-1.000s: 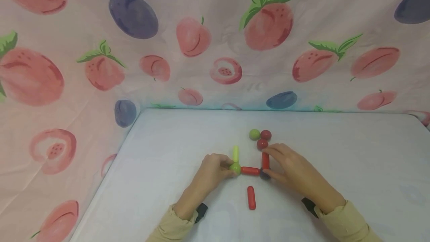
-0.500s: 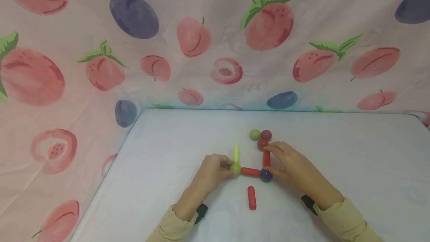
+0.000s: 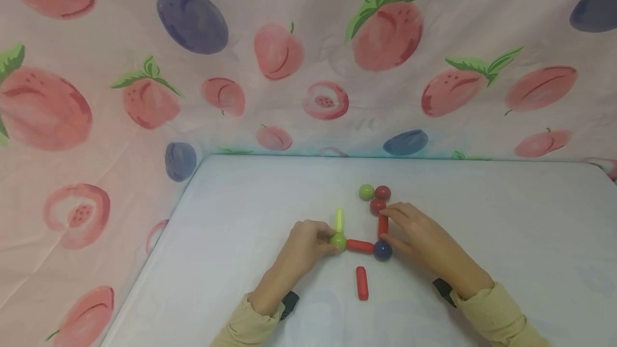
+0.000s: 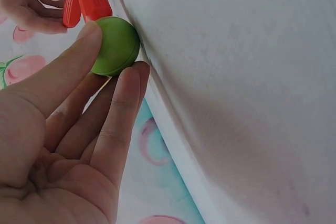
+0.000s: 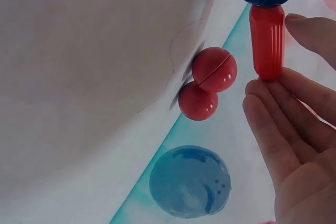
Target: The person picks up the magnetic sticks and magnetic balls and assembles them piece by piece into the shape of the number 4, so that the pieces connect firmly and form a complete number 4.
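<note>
My left hand [image 3: 308,242] pinches a green ball [image 4: 118,46] between thumb and fingertips. A yellow-green stick [image 3: 339,220] extends from that ball toward the back. From its right side, a red stick [image 3: 360,246] runs across to a dark blue ball [image 3: 383,250]. A second red stick [image 5: 268,43] joins the blue ball and points away from me. My right hand [image 3: 416,234] holds this second stick, thumb along its side near the blue ball and fingertips at its far end, as the right wrist view shows. Together the pieces form a three-sided frame.
Behind the right hand, a loose green ball [image 3: 366,192] sits close to two red balls [image 3: 383,193]. One more red stick [image 3: 362,283] lies in front of the frame on the white table [image 3: 217,283]. Fruit-print cloth [image 3: 299,58] hangs behind and at the left.
My right thumb has slid from the blue ball onto the red stick, so the ball now shows fully. Blue ball and stick have shifted slightly right; the left hand stays nearly still.
</note>
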{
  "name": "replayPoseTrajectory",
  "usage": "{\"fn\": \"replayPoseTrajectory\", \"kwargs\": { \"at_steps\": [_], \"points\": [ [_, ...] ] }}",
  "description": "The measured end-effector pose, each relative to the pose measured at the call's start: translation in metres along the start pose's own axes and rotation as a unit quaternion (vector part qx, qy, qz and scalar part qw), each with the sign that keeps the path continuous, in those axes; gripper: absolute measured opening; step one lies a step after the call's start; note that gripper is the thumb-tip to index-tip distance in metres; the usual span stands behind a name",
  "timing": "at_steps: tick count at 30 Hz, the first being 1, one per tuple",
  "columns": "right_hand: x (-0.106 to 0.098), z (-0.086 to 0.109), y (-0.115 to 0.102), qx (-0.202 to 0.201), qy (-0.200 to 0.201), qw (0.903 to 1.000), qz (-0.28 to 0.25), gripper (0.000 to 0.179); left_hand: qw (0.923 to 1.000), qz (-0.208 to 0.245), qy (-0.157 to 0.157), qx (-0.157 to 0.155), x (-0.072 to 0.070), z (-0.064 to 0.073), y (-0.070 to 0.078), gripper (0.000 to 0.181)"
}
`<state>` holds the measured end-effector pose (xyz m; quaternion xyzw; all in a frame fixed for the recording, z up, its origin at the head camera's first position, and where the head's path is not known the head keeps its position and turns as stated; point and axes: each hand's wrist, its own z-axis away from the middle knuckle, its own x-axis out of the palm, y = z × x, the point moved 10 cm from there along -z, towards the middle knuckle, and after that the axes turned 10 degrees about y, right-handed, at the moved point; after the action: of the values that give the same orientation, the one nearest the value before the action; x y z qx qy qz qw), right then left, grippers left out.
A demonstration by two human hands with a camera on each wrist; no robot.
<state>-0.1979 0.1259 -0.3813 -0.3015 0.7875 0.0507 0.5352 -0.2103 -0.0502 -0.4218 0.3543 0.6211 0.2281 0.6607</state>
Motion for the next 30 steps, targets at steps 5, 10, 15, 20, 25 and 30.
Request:
{"fn": "replayPoseTrajectory", "kwargs": {
  "at_steps": [5,10,15,20,25,30],
  "points": [
    [0.002,0.001,0.002,0.016,-0.008,0.9998,-0.007,0.057,1.0000,0.000,-0.001,-0.002,0.000,0.000,0.000,0.033],
    [0.008,0.005,0.007,0.050,-0.043,0.9976,-0.021,0.079,1.0000,-0.005,-0.001,-0.001,-0.001,0.000,-0.001,0.033],
    [0.013,0.008,0.007,0.054,-0.068,0.9961,-0.017,0.085,1.0000,-0.008,-0.003,-0.003,-0.001,0.000,-0.001,0.033],
    [0.014,0.008,0.008,0.050,-0.063,0.9963,-0.030,0.085,0.9999,-0.009,-0.008,-0.006,-0.001,0.001,-0.001,0.033],
    [0.015,0.008,0.010,0.047,-0.064,0.9963,-0.032,0.086,0.9999,-0.009,-0.013,-0.006,-0.001,0.001,0.000,0.033],
    [0.017,0.007,0.012,0.051,-0.073,0.9953,-0.037,0.085,0.9997,-0.019,-0.018,0.000,0.001,0.000,0.001,0.033]
  ]
}}
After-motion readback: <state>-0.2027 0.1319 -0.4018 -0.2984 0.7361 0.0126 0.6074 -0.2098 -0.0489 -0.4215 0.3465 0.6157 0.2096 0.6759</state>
